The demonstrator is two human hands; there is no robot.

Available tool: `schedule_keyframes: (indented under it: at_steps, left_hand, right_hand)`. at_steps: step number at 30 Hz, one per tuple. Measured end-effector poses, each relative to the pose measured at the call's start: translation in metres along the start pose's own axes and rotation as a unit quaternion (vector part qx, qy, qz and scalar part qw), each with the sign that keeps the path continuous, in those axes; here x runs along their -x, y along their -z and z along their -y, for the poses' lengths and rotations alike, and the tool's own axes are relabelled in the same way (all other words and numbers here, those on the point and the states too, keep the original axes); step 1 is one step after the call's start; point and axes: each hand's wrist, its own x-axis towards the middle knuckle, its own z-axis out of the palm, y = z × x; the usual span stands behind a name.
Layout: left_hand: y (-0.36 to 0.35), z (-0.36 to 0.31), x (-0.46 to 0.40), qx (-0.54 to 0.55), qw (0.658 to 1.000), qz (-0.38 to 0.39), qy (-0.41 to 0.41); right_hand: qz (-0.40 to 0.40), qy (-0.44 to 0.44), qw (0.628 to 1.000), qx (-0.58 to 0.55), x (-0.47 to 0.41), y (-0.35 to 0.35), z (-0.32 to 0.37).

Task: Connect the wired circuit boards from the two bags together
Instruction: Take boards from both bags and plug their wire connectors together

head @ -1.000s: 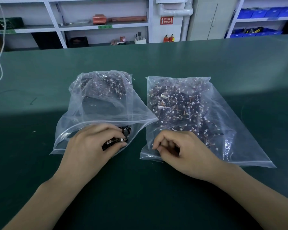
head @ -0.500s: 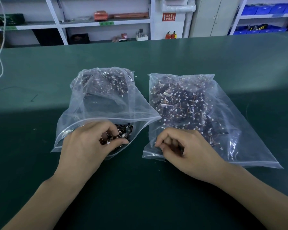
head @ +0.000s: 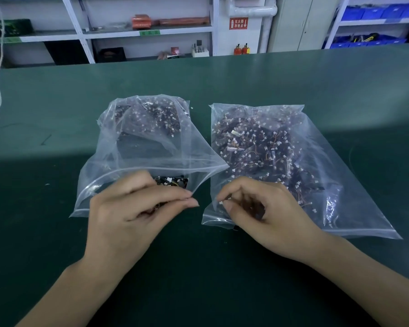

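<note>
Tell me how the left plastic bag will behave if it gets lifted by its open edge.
The left bag is thin, creased film, so probably floppy. Its mouth gapes toward the left hand, so the wired boards heaped inside would likely slide and sag.

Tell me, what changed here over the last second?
The left hand drew back out of the left bag, its fingers pinching a wired board. The right hand now pinches a small white connector. Both bags, including the right bag, stayed put on the green table.

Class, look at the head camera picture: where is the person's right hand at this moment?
The right hand rests at the near, open end of the right bag, pinching a small white connector, right of the left hand.
</note>
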Motion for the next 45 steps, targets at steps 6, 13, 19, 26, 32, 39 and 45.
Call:
schedule_keyframes:
  at_steps: [6,13,19,26,32,39,45]
  left_hand:
    - [-0.012,-0.019,0.004,0.115,0.991,0.062,-0.005]
    - [-0.018,-0.016,0.009,0.166,0.979,0.092,0.076]
    - [-0.020,-0.016,0.013,0.199,0.965,0.105,0.134]
    - [-0.021,-0.013,0.011,0.119,0.975,0.142,0.122]
    - [-0.019,-0.016,0.011,0.065,0.982,0.154,0.093]
    - [-0.018,-0.018,0.009,0.057,0.983,0.152,0.086]
    - [-0.018,-0.019,0.009,0.055,0.984,0.150,0.081]
  right_hand:
    - [0.040,-0.049,0.995,-0.071,-0.001,0.000,0.011]
    - [0.026,-0.078,0.987,-0.139,-0.002,0.001,0.014]
    - [0.025,-0.050,0.989,-0.135,-0.001,-0.001,0.012]
    - [0.014,-0.025,0.994,-0.104,0.000,-0.001,0.007]
    - [0.009,-0.005,0.997,-0.070,-0.001,-0.001,0.001]
    - [0.012,0.004,0.998,-0.068,0.000,-0.002,0.000]
    - [0.011,0.010,0.998,-0.063,0.000,-0.002,-0.001]
